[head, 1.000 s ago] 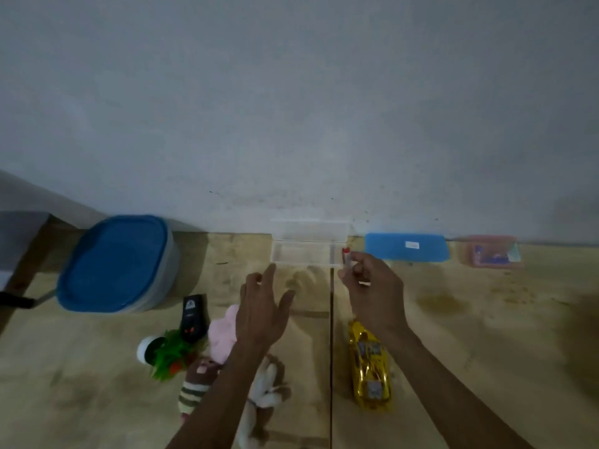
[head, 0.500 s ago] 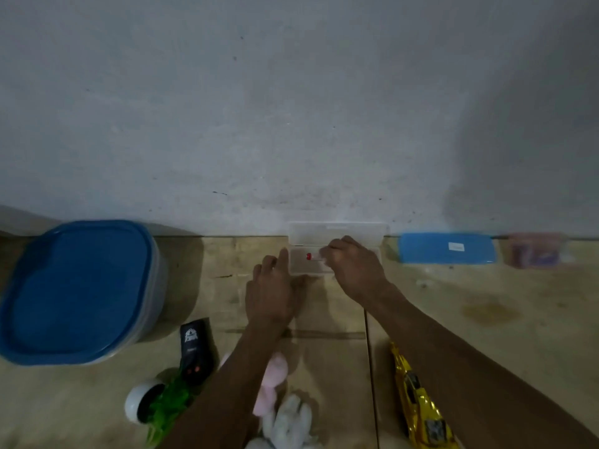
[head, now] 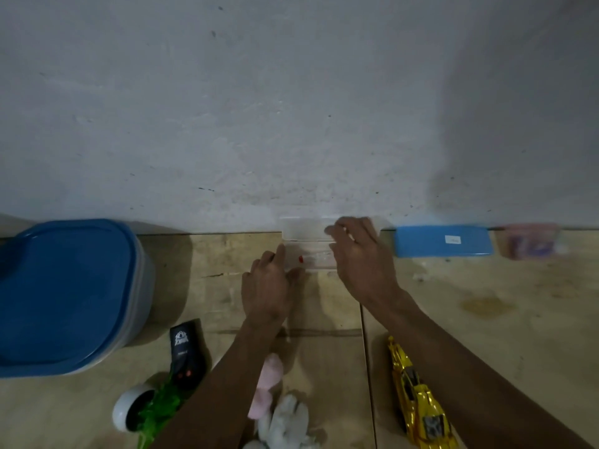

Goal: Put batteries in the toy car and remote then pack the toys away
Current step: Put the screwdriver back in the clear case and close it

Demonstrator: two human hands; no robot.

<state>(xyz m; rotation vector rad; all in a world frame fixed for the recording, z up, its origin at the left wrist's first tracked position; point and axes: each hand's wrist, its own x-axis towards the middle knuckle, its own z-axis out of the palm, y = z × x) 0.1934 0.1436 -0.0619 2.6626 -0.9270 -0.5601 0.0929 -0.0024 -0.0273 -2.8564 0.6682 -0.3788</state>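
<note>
- Wooden planks met a grey plaster wall at the far edge, and a small clear case [head: 311,251] sat against that wall with its lid up.
- At the case's near left corner the left hand [head: 267,294] rested with straight fingers, steadying it.
- Over the right half of the case the right hand [head: 359,257] hovered, fingers lightly curled at the raised lid; whether it pinched the lid or anything else could not be told.
- Inside the case lay a battery [head: 308,259], its red tip showing.
- By my judgement the step was handling the case, so the left should pin the base flat while the right moves the lid gently.
- Near the front edge lay the yellow toy car [head: 418,400], right of the arms, and the black remote [head: 186,351] to their left.
- Plush toys [head: 278,406] and a green plant toy [head: 155,406] lay beside them.
- At the left edge stood a blue-lidded tub [head: 64,293].
</note>
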